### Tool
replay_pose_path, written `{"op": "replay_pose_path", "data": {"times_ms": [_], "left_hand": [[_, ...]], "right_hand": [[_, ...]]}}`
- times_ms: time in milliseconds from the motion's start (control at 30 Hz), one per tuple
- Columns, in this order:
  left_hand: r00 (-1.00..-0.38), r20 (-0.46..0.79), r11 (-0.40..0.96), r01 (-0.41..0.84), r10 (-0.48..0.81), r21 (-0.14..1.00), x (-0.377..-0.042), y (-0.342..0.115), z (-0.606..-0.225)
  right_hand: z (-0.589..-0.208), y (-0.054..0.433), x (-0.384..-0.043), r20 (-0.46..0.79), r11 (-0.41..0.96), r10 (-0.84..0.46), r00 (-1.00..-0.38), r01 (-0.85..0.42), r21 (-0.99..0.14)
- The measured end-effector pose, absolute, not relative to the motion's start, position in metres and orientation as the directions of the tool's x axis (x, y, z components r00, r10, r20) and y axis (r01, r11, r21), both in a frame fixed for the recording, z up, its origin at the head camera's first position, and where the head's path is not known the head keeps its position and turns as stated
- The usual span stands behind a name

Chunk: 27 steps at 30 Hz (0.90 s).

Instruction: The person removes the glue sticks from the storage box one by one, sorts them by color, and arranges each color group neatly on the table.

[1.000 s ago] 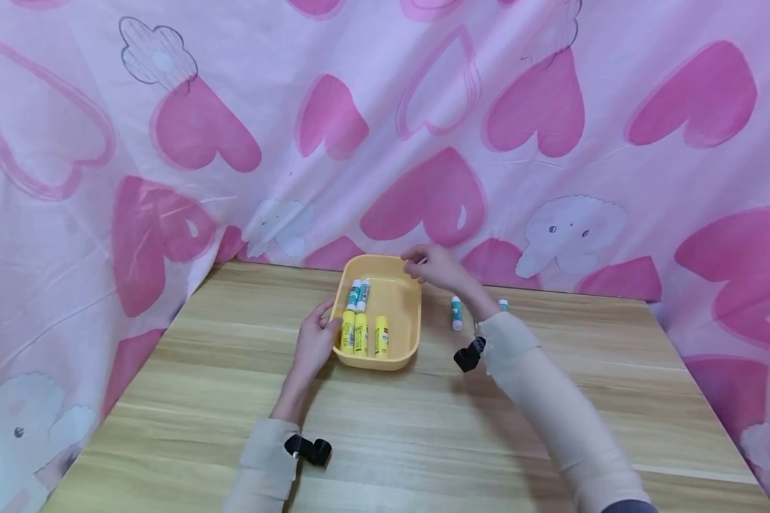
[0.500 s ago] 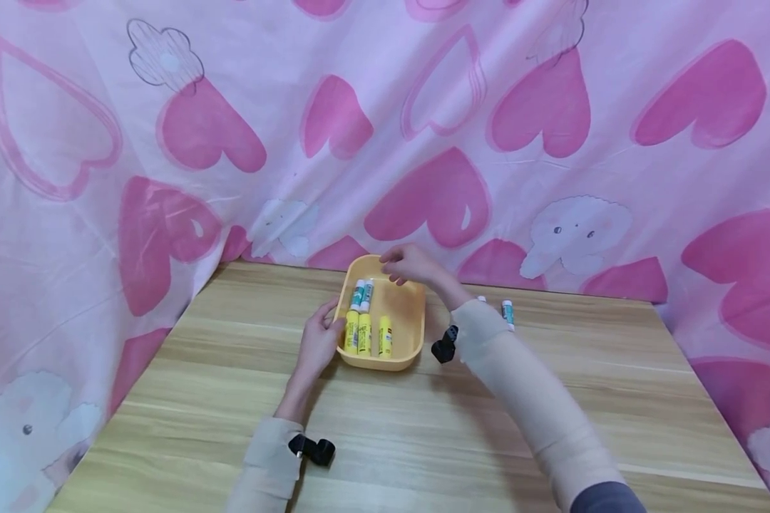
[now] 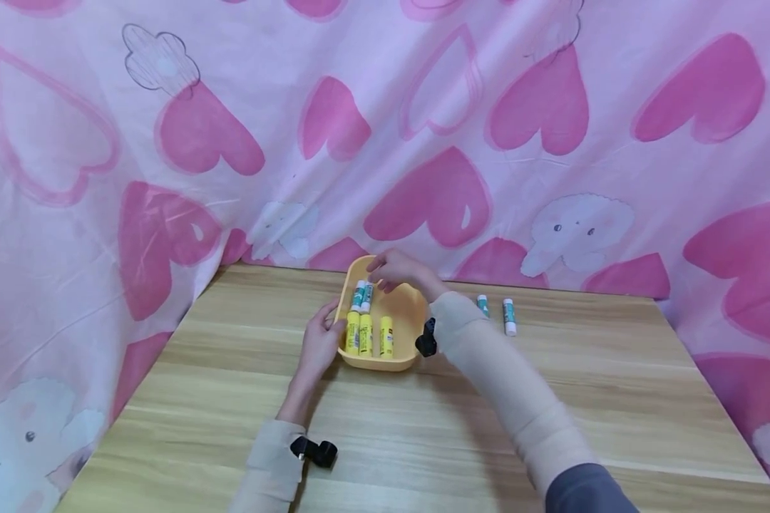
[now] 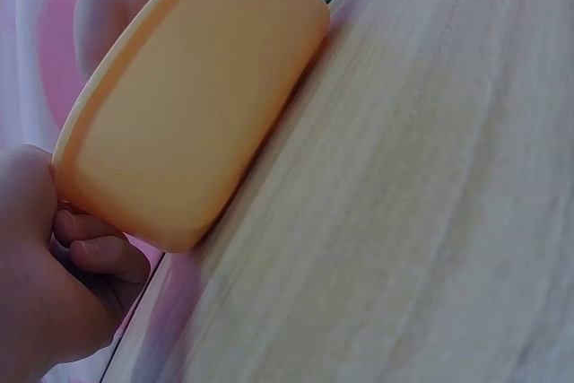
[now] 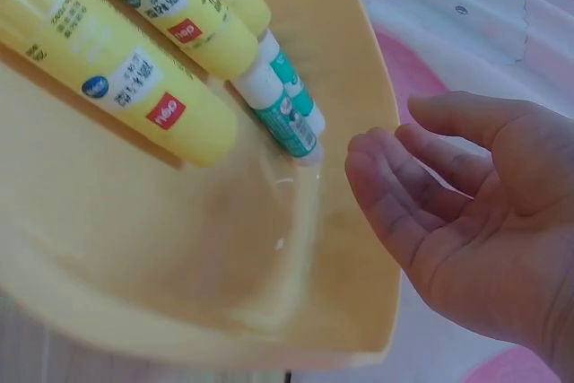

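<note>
My left hand grips the left wall of a yellow-orange plastic tray; in the left wrist view its fingers curl against the tray's outer side. Along the tray's left side lie two yellow glue sticks side by side, with two smaller white-and-green glue sticks beyond them. A third yellow glue stick lies a little to their right. Over the tray's far end is my right hand, holding nothing. Its fingers are loosely bent near the white-and-green sticks, apart from them.
Two more white-and-green glue sticks lie on the wooden table right of the tray, one in full view, the other partly behind the right sleeve. A pink heart-patterned cloth hangs behind the table's far edge.
My right hand has moved left from the tray's far right corner to above the white-and-green sticks inside. Its sleeve now uncovers more of the sticks on the table. The left hand stays put.
</note>
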<state>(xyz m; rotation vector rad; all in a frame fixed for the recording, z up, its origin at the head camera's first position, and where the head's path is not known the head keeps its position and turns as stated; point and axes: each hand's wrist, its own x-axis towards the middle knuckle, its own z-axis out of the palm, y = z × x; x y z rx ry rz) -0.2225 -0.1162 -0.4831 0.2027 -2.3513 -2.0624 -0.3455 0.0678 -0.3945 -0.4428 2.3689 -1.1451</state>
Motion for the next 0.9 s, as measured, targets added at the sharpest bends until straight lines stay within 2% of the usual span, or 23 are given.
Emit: {"op": "replay_pose_path", "data": {"times_ms": [600,733,900], "left_hand": [[-0.995,-0.03,0.147,-0.045,-0.098,0.988,-0.222,-0.118,-0.486],[-0.995,-0.032,0.144,-0.046,-0.097,0.989,-0.222,-0.118,-0.486],[-0.996,-0.041,0.13,-0.052,-0.084,0.99,-0.22,-0.119,-0.481]], "right_hand": [[-0.409,0.054,-0.344,-0.402,0.633,-0.432,-0.807,0.045,-0.773],[-0.42,0.052,-0.344,-0.394,0.645,-0.415,-0.82,0.04,-0.763],[-0.43,0.048,-0.345,-0.409,0.601,-0.414,-0.813,0.094,-0.794]]}}
